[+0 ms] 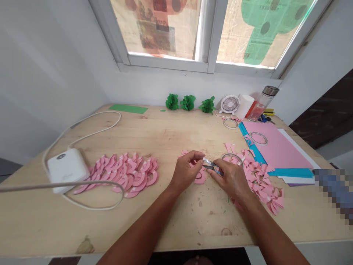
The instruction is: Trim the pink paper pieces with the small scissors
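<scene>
Head view. Two bare hands meet over the middle of a wooden worktop [201, 221], above a curved pink paper piece [200, 180] that lies partly hidden beneath them. The right hand [231, 178] has its fingers clamped on what look like small scissors [210, 163], the blades slightly apart and pointing toward the left hand [185, 169]. The left thumb and forefinger are drawn close together at the blade tips, beside a small pale glint; whether they grip anything there cannot be told. To the left lies a spread of curved pink pieces [129, 173], many bearing whitish patches; to the right, a heap of pink paper scraps [259, 176], with a ring-shaped roll [233, 154] at its near-centre edge and a pink sheet [278, 147] beyond. The step in hand appears to be fine snipping or trimming at the fingertips. The next move would call for a steady left hand, fingertips clear of the cutting edges, and a small, controlled squeeze from the right.
</scene>
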Demonstrator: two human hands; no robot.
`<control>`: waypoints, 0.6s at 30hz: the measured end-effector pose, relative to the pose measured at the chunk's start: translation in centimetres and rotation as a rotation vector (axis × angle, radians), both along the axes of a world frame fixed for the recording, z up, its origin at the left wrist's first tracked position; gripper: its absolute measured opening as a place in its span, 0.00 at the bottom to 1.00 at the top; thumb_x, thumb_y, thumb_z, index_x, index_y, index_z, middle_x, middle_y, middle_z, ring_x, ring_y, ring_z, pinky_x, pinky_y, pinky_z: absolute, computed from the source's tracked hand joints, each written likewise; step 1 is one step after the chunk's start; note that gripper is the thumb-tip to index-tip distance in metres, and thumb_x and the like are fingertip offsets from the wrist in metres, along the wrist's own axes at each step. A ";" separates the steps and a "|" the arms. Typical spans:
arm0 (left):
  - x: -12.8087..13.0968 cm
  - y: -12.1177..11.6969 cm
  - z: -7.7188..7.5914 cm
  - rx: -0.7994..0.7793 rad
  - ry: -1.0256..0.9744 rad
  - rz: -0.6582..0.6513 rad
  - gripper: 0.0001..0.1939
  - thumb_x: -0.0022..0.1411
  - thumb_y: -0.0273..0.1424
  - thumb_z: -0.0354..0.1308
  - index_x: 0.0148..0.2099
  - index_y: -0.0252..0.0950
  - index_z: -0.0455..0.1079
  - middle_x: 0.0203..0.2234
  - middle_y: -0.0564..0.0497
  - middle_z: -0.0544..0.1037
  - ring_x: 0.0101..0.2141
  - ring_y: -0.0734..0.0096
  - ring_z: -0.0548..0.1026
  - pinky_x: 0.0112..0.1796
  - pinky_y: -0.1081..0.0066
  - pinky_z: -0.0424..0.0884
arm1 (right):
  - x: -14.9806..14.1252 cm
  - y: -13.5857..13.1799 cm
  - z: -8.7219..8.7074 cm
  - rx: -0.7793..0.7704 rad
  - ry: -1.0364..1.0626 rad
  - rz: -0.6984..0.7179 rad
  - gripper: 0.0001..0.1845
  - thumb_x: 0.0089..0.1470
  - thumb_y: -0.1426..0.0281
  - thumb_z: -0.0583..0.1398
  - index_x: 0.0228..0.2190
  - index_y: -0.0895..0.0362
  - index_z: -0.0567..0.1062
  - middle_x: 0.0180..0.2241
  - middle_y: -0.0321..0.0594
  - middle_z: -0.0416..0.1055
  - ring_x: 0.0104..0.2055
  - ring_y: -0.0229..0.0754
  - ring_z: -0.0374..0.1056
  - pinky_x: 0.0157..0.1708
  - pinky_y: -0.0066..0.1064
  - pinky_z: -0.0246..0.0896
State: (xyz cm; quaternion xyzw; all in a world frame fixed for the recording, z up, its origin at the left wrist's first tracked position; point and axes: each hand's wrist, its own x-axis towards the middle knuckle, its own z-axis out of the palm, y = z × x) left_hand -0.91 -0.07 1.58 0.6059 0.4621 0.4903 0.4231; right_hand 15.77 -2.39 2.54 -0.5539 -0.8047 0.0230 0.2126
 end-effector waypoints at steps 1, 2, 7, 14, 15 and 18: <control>0.0 0.0 -0.1 -0.002 0.001 -0.002 0.06 0.51 0.29 0.56 0.32 0.34 0.72 0.28 0.50 0.76 0.27 0.73 0.72 0.28 0.75 0.67 | 0.0 0.0 0.0 0.001 0.002 0.001 0.16 0.54 0.58 0.52 0.33 0.56 0.73 0.24 0.38 0.72 0.23 0.37 0.64 0.21 0.26 0.44; 0.0 0.1 -0.1 -0.003 0.002 -0.005 0.06 0.51 0.29 0.56 0.32 0.34 0.72 0.27 0.50 0.76 0.27 0.73 0.72 0.28 0.75 0.67 | 0.0 0.0 0.0 0.001 0.003 0.001 0.16 0.54 0.58 0.52 0.33 0.56 0.73 0.24 0.38 0.72 0.23 0.36 0.64 0.21 0.25 0.44; -0.1 0.0 -0.1 0.010 0.023 -0.019 0.05 0.51 0.29 0.56 0.31 0.34 0.72 0.25 0.51 0.76 0.26 0.73 0.71 0.27 0.75 0.67 | -0.1 0.0 0.0 -0.010 0.000 0.003 0.16 0.54 0.58 0.52 0.33 0.56 0.73 0.24 0.37 0.72 0.22 0.36 0.64 0.22 0.25 0.45; -0.1 0.0 -0.2 0.003 0.043 -0.013 0.04 0.52 0.29 0.55 0.30 0.35 0.70 0.23 0.53 0.75 0.24 0.76 0.70 0.26 0.76 0.66 | -0.1 0.0 -0.1 -0.009 -0.004 0.010 0.17 0.54 0.57 0.52 0.32 0.56 0.73 0.23 0.37 0.71 0.22 0.35 0.63 0.22 0.25 0.45; -0.1 0.0 -0.2 0.002 0.045 -0.013 0.04 0.52 0.29 0.55 0.30 0.35 0.70 0.23 0.53 0.75 0.24 0.76 0.70 0.26 0.76 0.66 | -0.1 0.0 -0.2 -0.007 -0.001 0.011 0.16 0.54 0.57 0.52 0.32 0.56 0.73 0.23 0.37 0.71 0.22 0.35 0.63 0.22 0.25 0.45; -0.1 0.0 -0.2 0.002 0.051 -0.014 0.04 0.52 0.29 0.55 0.30 0.35 0.70 0.23 0.53 0.75 0.24 0.76 0.70 0.26 0.76 0.66 | -0.1 0.0 -0.2 -0.005 0.003 0.014 0.16 0.54 0.58 0.52 0.33 0.56 0.73 0.23 0.37 0.71 0.22 0.35 0.63 0.22 0.25 0.45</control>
